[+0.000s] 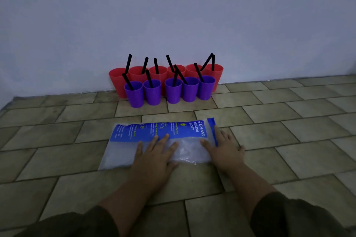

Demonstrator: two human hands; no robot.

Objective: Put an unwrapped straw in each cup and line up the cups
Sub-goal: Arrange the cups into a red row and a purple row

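One crinkly clear plastic bag (blue printed label along its far edge) lies on the tiled floor. The left hand presses flat on its middle, fingers spread; the right hand lies flat on its right end, fingers spread. Beyond both hands, smooth purple cups front red cups, with black straws slanting inside.

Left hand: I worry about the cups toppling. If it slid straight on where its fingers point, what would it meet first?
The left hand lies flat on the plastic bag; ahead comes its blue label, then bare floor, then probably the middle purple cup, though depth is unclear.
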